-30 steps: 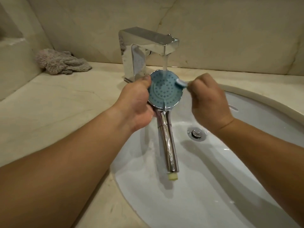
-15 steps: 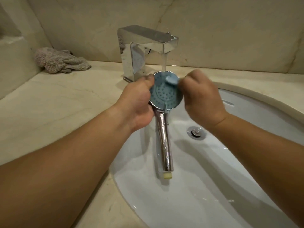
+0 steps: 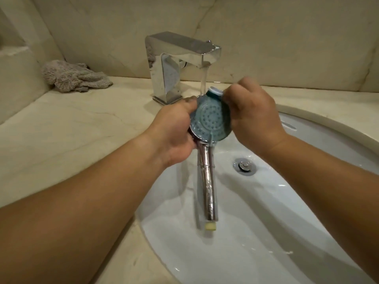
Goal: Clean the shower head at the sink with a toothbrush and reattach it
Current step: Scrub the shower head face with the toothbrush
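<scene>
At the far left, a crumpled grey washcloth [image 3: 73,76] is lying on the pale marble surface [image 3: 61,128], close to the back wall and well apart from your hands. Moving right, the square chrome faucet [image 3: 176,64] is standing at the back of the surface and is sending a stream of water [image 3: 204,80] down onto the top edge of the shower head [image 3: 211,119]. Your left hand [image 3: 174,136] is gripping the shower head from the left, with the thumb lying along the rim of its round face and the fingers curled behind the neck, out of sight. You are holding the shower head over the white sink [image 3: 307,232] with its blue nozzle face turned toward you and its chrome handle pointing down toward the near side of the basin; a small yellowish fitting is sitting at the handle's lower end. The toothbrush [image 3: 215,92] is touching the upper rim of the blue face, right beside the stream, and only its pale head is showing. Your right hand [image 3: 256,117] is clamped around the toothbrush, with the fingers curled over the handle and hiding it. Lower right of the shower head, the chrome drain [image 3: 244,166] is sitting in the bottom of the sink.
</scene>
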Action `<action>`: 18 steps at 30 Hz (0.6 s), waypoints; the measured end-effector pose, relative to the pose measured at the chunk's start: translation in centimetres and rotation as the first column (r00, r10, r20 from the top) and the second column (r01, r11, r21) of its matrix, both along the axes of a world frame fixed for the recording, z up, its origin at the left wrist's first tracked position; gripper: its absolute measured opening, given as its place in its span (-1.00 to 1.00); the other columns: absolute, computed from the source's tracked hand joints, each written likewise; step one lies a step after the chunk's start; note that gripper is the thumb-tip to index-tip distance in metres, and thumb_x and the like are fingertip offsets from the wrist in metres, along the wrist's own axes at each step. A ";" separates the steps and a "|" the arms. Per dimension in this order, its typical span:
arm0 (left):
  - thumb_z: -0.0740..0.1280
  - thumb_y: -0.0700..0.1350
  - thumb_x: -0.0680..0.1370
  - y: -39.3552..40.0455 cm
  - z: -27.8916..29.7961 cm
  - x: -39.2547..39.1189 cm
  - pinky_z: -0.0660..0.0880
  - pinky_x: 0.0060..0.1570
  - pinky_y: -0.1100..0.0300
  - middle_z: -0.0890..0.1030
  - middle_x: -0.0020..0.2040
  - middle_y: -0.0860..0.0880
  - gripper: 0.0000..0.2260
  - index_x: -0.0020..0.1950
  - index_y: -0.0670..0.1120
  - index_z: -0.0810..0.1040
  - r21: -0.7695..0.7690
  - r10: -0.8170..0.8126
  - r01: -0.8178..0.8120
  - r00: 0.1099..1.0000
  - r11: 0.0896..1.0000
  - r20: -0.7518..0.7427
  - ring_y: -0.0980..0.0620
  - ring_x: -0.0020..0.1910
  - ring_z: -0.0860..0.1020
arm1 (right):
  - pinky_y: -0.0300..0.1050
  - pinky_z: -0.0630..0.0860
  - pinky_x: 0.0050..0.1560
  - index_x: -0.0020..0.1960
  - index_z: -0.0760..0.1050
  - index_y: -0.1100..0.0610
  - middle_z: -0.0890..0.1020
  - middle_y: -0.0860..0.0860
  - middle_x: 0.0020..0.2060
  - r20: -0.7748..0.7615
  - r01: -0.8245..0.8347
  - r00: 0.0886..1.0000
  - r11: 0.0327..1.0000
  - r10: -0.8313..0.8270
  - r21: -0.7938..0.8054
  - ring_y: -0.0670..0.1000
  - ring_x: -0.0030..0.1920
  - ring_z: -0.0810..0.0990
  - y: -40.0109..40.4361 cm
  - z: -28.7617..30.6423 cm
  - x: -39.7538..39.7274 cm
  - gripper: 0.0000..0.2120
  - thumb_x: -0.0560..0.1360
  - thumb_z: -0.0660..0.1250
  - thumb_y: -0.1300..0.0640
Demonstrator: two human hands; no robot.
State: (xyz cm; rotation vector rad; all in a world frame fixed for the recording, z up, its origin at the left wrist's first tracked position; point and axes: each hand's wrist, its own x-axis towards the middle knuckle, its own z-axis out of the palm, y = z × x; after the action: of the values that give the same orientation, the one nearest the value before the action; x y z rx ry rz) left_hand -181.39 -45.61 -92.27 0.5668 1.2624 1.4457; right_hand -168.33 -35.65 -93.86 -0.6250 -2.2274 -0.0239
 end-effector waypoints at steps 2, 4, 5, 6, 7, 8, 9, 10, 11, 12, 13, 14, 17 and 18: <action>0.09 -0.02 0.74 0.0 0.1 0.0 0.63 0.13 -0.19 0.71 0.21 -0.16 -0.63 0.40 -0.15 0.55 -0.008 0.032 -0.032 0.999 0.999 0.017 -0.19 0.19 0.69 | -0.13 0.28 -0.35 -0.10 0.55 0.29 0.51 0.20 -0.18 0.084 -0.081 0.994 0.995 0.076 0.056 0.17 -0.26 0.46 -0.7 -0.4 0.2 -0.88 0.44 0.27 0.28; 0.07 -0.02 0.75 -0.1 0.2 0.0 0.69 -0.04 -0.11 0.70 0.22 -0.18 -0.63 0.40 -0.15 0.53 -0.007 0.051 -0.051 0.998 0.999 0.043 -0.20 0.17 0.69 | -0.10 0.33 -0.38 -0.08 0.58 0.29 0.52 0.20 -0.20 0.246 -0.210 0.954 0.968 0.171 0.139 0.17 -0.25 0.45 -1.6 -1.5 0.4 -0.87 0.40 0.30 0.34; 0.07 -0.03 0.75 0.0 0.2 0.0 0.69 -0.09 -0.10 0.70 0.22 -0.19 -0.63 0.41 -0.15 0.52 0.001 0.055 -0.055 0.997 0.998 0.046 -0.19 0.15 0.70 | -0.07 0.34 -0.39 -0.09 0.58 0.29 0.52 0.20 -0.20 0.278 -0.225 0.945 0.961 0.175 0.160 0.18 -0.26 0.45 -1.5 -1.5 0.4 -0.87 0.38 0.32 0.37; 0.07 -0.03 0.75 0.0 0.2 -0.1 0.69 -0.07 -0.11 0.70 0.22 -0.19 -0.65 0.41 -0.14 0.51 0.008 0.057 -0.057 0.997 0.998 0.043 -0.17 0.13 0.71 | -0.06 0.35 -0.40 -0.09 0.57 0.30 0.52 0.22 -0.21 0.256 -0.200 0.954 0.966 0.153 0.165 0.18 -0.27 0.45 -1.0 -1.1 0.4 -0.88 0.38 0.33 0.38; 0.08 -0.03 0.75 0.0 0.1 0.0 0.67 0.00 -0.16 0.71 0.21 -0.18 -0.66 0.41 -0.13 0.50 0.011 0.059 -0.059 0.998 0.998 0.032 -0.17 0.12 0.71 | -0.04 0.38 -0.42 -0.10 0.56 0.32 0.52 0.23 -0.21 0.198 -0.160 0.972 0.974 0.127 0.160 0.18 -0.28 0.45 -0.5 -0.5 0.5 -0.90 0.40 0.32 0.37; 0.09 -0.03 0.75 0.0 0.1 0.0 0.64 0.08 -0.20 0.71 0.20 -0.18 -0.66 0.41 -0.12 0.50 0.012 0.063 -0.063 0.998 0.998 0.023 -0.17 0.13 0.71 | -0.02 0.40 -0.43 -0.11 0.56 0.33 0.52 0.23 -0.21 0.155 -0.135 0.982 0.979 0.112 0.151 0.18 -0.29 0.45 -0.2 -0.1 0.6 -0.92 0.41 0.32 0.36; 0.10 -0.03 0.75 0.0 0.0 0.0 0.62 0.11 -0.21 0.71 0.20 -0.18 -0.66 0.42 -0.12 0.51 0.011 0.068 -0.068 0.998 0.998 0.019 -0.17 0.13 0.71 | -0.01 0.41 -0.42 -0.11 0.56 0.32 0.53 0.22 -0.21 0.161 -0.139 0.980 0.979 0.115 0.149 0.17 -0.28 0.45 -0.2 -0.2 0.7 -0.92 0.42 0.32 0.37; 0.10 -0.02 0.75 0.0 -0.1 -0.1 0.63 0.09 -0.18 0.70 0.21 -0.18 -0.65 0.42 -0.13 0.51 0.009 0.072 -0.072 0.997 0.997 0.016 -0.17 0.12 0.71 | -0.01 0.41 -0.40 -0.09 0.57 0.31 0.53 0.22 -0.20 0.216 -0.175 0.967 0.971 0.138 0.164 0.18 -0.27 0.45 -0.6 -0.8 0.7 -0.91 0.42 0.33 0.38; 0.10 -0.02 0.75 0.0 -0.1 -0.1 0.65 0.05 -0.15 0.70 0.22 -0.18 -0.65 0.42 -0.14 0.50 0.008 0.075 -0.075 0.997 0.997 0.011 -0.16 0.11 0.71 | -0.01 0.40 -0.38 -0.08 0.58 0.29 0.53 0.20 -0.19 0.289 -0.222 0.944 0.957 0.163 0.185 0.18 -0.25 0.45 -1.0 -1.6 0.8 -0.89 0.41 0.33 0.39; 0.09 -0.02 0.75 0.1 0.0 -0.1 0.65 0.05 -0.15 0.70 0.23 -0.18 -0.65 0.42 -0.14 0.50 0.012 0.075 -0.076 0.997 0.997 0.007 -0.17 0.13 0.71 | -0.01 0.40 -0.38 -0.08 0.58 0.27 0.53 0.19 -0.18 0.338 -0.250 0.926 0.946 0.171 0.206 0.18 -0.23 0.45 -1.1 -2.0 1.0 -0.88 0.41 0.33 0.40; 0.09 -0.02 0.75 0.1 0.0 -0.1 0.64 0.08 -0.18 0.69 0.24 -0.18 -0.65 0.42 -0.14 0.49 0.018 0.076 -0.076 0.997 0.997 0.003 -0.19 0.16 0.70 | 0.00 0.41 -0.38 -0.09 0.57 0.27 0.53 0.20 -0.19 0.341 -0.242 0.926 0.947 0.161 0.210 0.19 -0.24 0.45 -0.9 -2.0 1.3 -0.87 0.40 0.33 0.41; 0.08 -0.01 0.76 0.2 0.0 -0.1 0.62 0.12 -0.22 0.69 0.24 -0.17 -0.65 0.43 -0.13 0.49 0.021 0.077 -0.077 0.997 0.997 -0.001 -0.20 0.17 0.69 | 0.00 0.42 -0.40 -0.10 0.57 0.29 0.53 0.21 -0.20 0.297 -0.203 0.945 0.958 0.138 0.200 0.19 -0.26 0.46 -0.4 -1.6 1.5 -0.88 0.39 0.33 0.43; 0.09 0.00 0.75 0.2 -0.2 -0.2 0.57 0.17 -0.32 0.70 0.23 -0.16 -0.66 0.41 -0.11 0.50 0.013 0.094 -0.094 0.996 0.995 -0.002 -0.21 0.17 0.69 | -0.02 0.44 -0.42 -0.10 0.57 0.34 0.54 0.23 -0.21 0.199 -0.142 0.974 0.972 0.105 0.185 0.19 -0.28 0.47 0.2 -0.9 2.1 -0.88 0.42 0.29 0.44; 0.10 0.00 0.75 0.2 -0.2 -0.3 0.58 0.17 -0.30 0.70 0.22 -0.15 -0.66 0.41 -0.11 0.50 0.008 0.096 -0.096 0.995 0.995 0.002 -0.20 0.15 0.70 | -0.02 0.44 -0.40 -0.08 0.58 0.32 0.54 0.23 -0.20 0.249 -0.178 0.960 0.965 0.127 0.195 0.19 -0.26 0.47 -0.2 -1.4 2.1 -0.85 0.44 0.26 0.41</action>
State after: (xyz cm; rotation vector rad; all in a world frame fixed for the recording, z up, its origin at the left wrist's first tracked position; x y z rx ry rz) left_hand -181.68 -45.38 -92.47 0.5166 1.2980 1.5309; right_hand -166.28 -35.82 -95.27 -0.3431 -2.4532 -0.2704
